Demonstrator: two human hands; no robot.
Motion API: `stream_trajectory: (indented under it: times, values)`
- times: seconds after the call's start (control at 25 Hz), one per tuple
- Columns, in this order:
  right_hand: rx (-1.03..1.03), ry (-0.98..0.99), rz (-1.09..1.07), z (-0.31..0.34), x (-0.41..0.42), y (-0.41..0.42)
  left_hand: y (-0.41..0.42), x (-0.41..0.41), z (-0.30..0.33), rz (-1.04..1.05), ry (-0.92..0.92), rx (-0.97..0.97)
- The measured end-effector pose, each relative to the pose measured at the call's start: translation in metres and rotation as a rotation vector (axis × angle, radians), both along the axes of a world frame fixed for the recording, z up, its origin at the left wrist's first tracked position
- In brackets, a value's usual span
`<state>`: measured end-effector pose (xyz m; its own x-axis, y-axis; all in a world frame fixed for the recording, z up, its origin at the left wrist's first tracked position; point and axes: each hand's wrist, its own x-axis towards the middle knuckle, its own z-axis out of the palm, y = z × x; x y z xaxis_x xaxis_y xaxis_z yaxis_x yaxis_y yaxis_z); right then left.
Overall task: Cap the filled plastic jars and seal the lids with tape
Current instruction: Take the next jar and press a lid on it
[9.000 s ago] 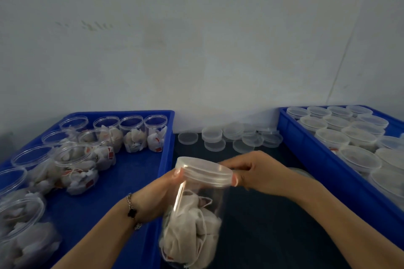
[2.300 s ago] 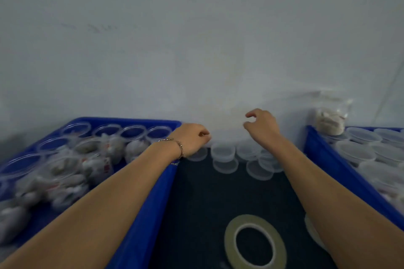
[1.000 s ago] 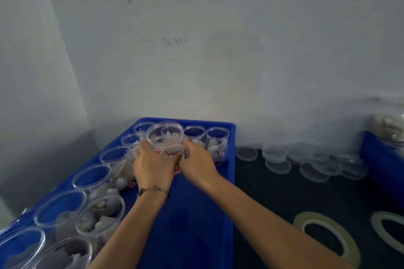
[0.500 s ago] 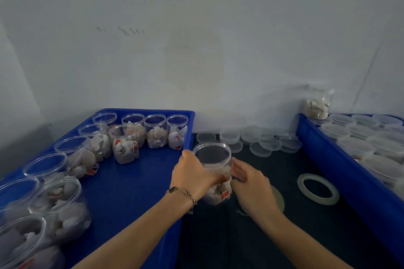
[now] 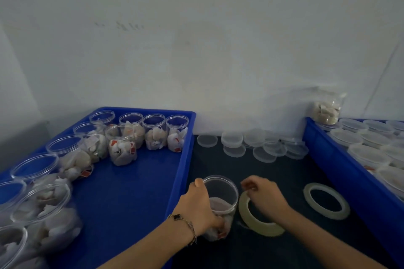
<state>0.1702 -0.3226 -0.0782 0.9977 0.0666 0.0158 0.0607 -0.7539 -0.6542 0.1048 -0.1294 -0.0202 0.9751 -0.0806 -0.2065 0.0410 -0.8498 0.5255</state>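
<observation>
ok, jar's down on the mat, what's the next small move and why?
Probably the right hand reaches to the loose lids by the wall: the jar that the left hand holds is uncapped, so the tape roll waits.

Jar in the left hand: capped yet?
Uncapped. The jar stands upright on the dark mat with an open rim, no lid on it; left hand holds its side.
</observation>
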Motion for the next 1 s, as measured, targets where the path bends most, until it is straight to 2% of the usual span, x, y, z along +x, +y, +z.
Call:
stream_trajectory:
  times: [0.24,0.32,0.48,0.56,0.64,0.76,0.84,0.88,1.0]
  values:
    - [-0.509,0.113,0.002,-0.018,0.094,-0.043,0.002,0.009,0.003,-0.056,0.075,-0.041]
    - [-0.563,0.120,-0.006,-0.027,0.113,-0.045,0.000,0.015,-0.002,-0.030,0.025,0.019]
    - [-0.711,0.004,-0.054,-0.036,0.132,-0.043,-0.002,0.025,-0.011,-0.013,-0.126,0.059]
    - [-0.773,-0.125,-0.076,-0.039,0.124,-0.041,-0.002,0.024,-0.013,-0.020,-0.126,0.100]
    - [-0.742,-0.166,-0.046,-0.039,0.105,-0.038,-0.003,0.022,-0.011,-0.013,-0.114,0.122]
    - [-0.535,-0.221,0.051,-0.037,0.068,-0.034,0.002,0.021,-0.008,-0.021,0.004,0.002]
    - [-0.246,-0.305,-0.021,-0.016,0.044,-0.028,0.008,0.021,-0.004,-0.020,0.104,-0.162]
    - [-0.079,-0.287,-0.106,0.000,0.035,-0.025,0.009,0.020,-0.003,-0.030,0.106,-0.216]
    - [0.662,0.071,-0.310,0.055,0.008,-0.022,0.009,0.011,-0.005,-0.073,-0.019,-0.320]
